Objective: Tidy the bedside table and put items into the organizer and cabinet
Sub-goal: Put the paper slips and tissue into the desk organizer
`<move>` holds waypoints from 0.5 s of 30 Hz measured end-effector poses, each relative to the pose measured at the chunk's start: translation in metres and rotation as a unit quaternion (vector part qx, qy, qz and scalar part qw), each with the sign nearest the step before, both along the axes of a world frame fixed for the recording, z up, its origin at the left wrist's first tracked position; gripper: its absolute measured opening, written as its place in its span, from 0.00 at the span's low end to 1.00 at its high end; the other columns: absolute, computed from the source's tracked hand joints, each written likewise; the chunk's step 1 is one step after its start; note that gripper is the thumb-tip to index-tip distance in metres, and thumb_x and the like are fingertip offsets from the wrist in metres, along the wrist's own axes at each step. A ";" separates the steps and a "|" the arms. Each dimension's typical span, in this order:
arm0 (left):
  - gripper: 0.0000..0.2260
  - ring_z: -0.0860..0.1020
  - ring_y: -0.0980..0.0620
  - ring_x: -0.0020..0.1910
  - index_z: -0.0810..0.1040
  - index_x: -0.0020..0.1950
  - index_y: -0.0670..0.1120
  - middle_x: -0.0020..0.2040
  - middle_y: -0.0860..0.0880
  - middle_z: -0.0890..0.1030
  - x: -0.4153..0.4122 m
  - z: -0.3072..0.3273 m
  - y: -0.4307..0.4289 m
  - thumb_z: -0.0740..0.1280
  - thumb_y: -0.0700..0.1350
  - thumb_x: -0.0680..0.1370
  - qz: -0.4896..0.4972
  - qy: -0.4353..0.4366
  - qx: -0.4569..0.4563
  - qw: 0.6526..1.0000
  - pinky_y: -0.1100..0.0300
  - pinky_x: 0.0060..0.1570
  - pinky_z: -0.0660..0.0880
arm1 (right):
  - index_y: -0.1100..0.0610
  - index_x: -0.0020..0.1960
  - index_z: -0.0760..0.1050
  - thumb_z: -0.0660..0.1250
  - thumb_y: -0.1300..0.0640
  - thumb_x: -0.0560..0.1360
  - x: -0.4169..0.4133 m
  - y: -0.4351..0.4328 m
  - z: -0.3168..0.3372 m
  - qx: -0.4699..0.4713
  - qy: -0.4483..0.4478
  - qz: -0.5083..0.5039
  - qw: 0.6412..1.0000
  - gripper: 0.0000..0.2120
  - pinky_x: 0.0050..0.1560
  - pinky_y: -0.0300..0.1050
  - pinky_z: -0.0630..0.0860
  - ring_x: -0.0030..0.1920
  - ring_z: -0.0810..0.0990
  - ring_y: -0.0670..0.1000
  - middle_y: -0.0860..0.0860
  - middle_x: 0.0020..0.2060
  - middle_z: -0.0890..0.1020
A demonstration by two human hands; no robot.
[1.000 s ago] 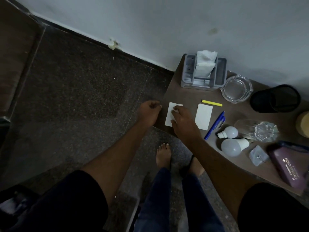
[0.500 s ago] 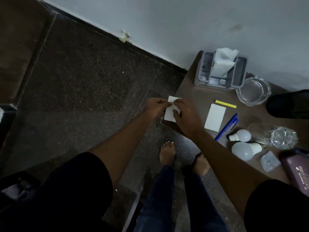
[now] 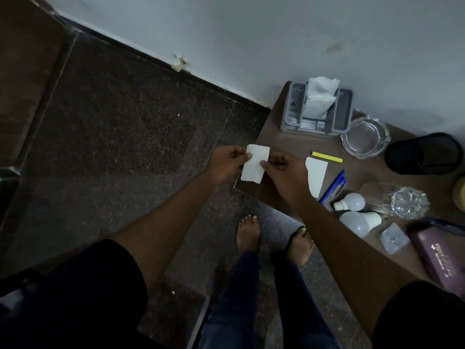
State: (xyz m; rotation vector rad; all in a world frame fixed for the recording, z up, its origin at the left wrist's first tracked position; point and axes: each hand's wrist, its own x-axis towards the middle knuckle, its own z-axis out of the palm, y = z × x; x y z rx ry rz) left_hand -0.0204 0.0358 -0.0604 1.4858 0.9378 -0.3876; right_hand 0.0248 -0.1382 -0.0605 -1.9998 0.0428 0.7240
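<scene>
Clutter covers much of the bedside table (image 3: 284, 144), suggesting the tidying is at an early stage. Only white tissues (image 3: 319, 96) stand in the grey organizer (image 3: 344, 109) at the table's far corner. Lying loose on the tabletop are a second paper slip (image 3: 316, 176), a yellow marker (image 3: 326, 157), a blue pen (image 3: 333, 186), two white bulbs (image 3: 351, 202), a glass ashtray (image 3: 364, 137), a black mesh cup (image 3: 425, 153), a cut-glass piece (image 3: 407, 202), a small clear packet (image 3: 394, 238) and a purple case (image 3: 439, 258). No cabinet is in view.

The item in hand is a small white paper slip (image 3: 254, 163), held off the table above its near left corner. The left hand (image 3: 227, 165) pinches the slip's left edge and the right hand (image 3: 284, 172) pinches its right edge, so it hangs between them. The organizer is well apart from it, toward the wall.
</scene>
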 end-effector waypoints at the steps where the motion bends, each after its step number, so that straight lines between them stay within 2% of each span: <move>1: 0.11 0.85 0.51 0.46 0.81 0.59 0.39 0.55 0.40 0.85 0.000 0.002 -0.002 0.72 0.41 0.78 -0.004 -0.003 -0.006 1.000 0.55 0.45 0.84 | 0.58 0.61 0.81 0.76 0.54 0.74 0.002 -0.002 0.002 0.023 0.034 -0.023 0.999 0.17 0.51 0.33 0.80 0.49 0.84 0.42 0.47 0.53 0.85; 2: 0.10 0.86 0.51 0.47 0.82 0.58 0.41 0.54 0.42 0.85 0.002 0.004 -0.004 0.72 0.42 0.78 -0.010 -0.003 -0.011 1.000 0.55 0.46 0.84 | 0.58 0.61 0.81 0.75 0.55 0.74 0.005 -0.004 0.005 0.042 0.062 -0.040 0.996 0.17 0.53 0.40 0.82 0.51 0.85 0.46 0.50 0.54 0.86; 3: 0.10 0.86 0.50 0.49 0.82 0.57 0.42 0.55 0.42 0.86 0.004 0.006 -0.006 0.73 0.42 0.78 -0.018 -0.001 -0.013 1.000 0.53 0.47 0.84 | 0.57 0.60 0.82 0.75 0.55 0.75 0.007 -0.007 0.008 0.059 0.081 -0.049 0.994 0.15 0.51 0.42 0.83 0.51 0.85 0.47 0.51 0.53 0.86; 5: 0.08 0.86 0.48 0.51 0.83 0.55 0.45 0.54 0.43 0.86 0.009 0.009 -0.012 0.73 0.43 0.77 -0.026 0.001 -0.019 0.999 0.51 0.49 0.84 | 0.54 0.54 0.83 0.74 0.55 0.75 0.012 -0.017 0.013 0.083 0.104 -0.049 0.990 0.08 0.44 0.40 0.83 0.48 0.87 0.46 0.50 0.49 0.87; 7: 0.05 0.86 0.50 0.48 0.83 0.52 0.45 0.51 0.45 0.87 0.016 0.013 -0.019 0.74 0.42 0.77 -0.017 -0.008 -0.038 0.999 0.54 0.46 0.84 | 0.53 0.48 0.83 0.74 0.55 0.76 0.017 -0.027 0.017 0.093 0.119 -0.047 0.987 0.03 0.41 0.39 0.83 0.44 0.87 0.46 0.49 0.44 0.88; 10: 0.04 0.86 0.51 0.46 0.84 0.51 0.44 0.49 0.47 0.87 0.027 0.022 -0.031 0.73 0.40 0.77 -0.006 -0.024 -0.062 0.998 0.57 0.44 0.84 | 0.58 0.48 0.83 0.73 0.57 0.76 0.025 -0.040 0.023 0.101 0.134 -0.065 0.984 0.04 0.41 0.43 0.82 0.41 0.86 0.52 0.52 0.41 0.88; 15: 0.10 0.84 0.51 0.47 0.81 0.59 0.37 0.51 0.45 0.85 0.043 0.042 -0.057 0.71 0.37 0.78 -0.019 -0.049 -0.059 0.997 0.60 0.43 0.83 | 0.59 0.44 0.82 0.73 0.59 0.76 0.035 -0.061 0.040 0.120 0.124 -0.091 0.981 0.04 0.39 0.45 0.81 0.38 0.83 0.53 0.60 0.41 0.86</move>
